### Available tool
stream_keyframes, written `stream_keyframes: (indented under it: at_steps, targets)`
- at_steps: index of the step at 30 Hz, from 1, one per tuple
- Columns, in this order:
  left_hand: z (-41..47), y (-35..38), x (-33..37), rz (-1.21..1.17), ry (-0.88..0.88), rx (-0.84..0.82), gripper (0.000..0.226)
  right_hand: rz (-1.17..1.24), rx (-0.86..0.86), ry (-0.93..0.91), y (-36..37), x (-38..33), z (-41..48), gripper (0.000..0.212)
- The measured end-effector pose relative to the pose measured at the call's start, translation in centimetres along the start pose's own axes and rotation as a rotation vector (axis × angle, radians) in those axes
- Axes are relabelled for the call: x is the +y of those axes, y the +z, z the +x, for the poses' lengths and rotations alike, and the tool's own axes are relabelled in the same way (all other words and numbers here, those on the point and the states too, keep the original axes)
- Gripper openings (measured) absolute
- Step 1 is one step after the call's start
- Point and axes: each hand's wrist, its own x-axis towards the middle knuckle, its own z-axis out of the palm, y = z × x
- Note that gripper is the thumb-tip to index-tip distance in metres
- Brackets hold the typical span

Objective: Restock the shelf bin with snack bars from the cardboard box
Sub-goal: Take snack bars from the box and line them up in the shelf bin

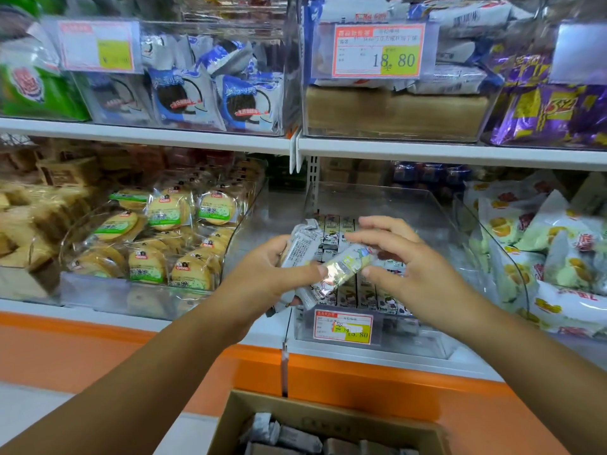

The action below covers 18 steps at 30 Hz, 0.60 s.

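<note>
Head view: left hand (262, 269) grasps bunch of silver-wrapped snack bars (341, 267), three visible, over front of clear plastic shelf bin (433, 218). Fingers of right hand (414, 267) spread, thumb at one bar's end; whether it grasps, cannot tell. Bin holds rows of bars, too blurred to count. One open brown cardboard box (295, 412) below, more bars inside.

The bars (345, 267) I hold wear silvery white wrappers with a pale yellow patch (cartoon print too); bottom centre, the box (328, 418) is brown, the shelf front (361, 372) orange.
</note>
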Motion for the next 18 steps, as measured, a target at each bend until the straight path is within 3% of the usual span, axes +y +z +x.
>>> stream_keyframes:
  at_steps: [4, 8, 10, 18]
  targets:
    - [0.1, 0.4, -0.3, -0.108, -0.003, 0.066, 0.037, 0.218, 0.188, 0.202, 2.0, -0.8, -0.3, 0.063]
    - [0.0, 0.9, -0.5, -0.164, 0.009, 0.082, 0.035, 0.361, 0.045, 0.312, 4.1, -2.1, -1.9, 0.068]
    - [-0.1, 1.4, -0.3, -0.159, 0.017, 0.057, 0.036, 0.428, 0.072, 0.317, 4.3, -2.2, -2.0, 0.068]
    - [0.2, 2.7, 0.0, 0.158, 0.166, 0.229, 0.023, 0.446, 0.202, 0.397, 2.2, 0.0, 0.5, 0.050]
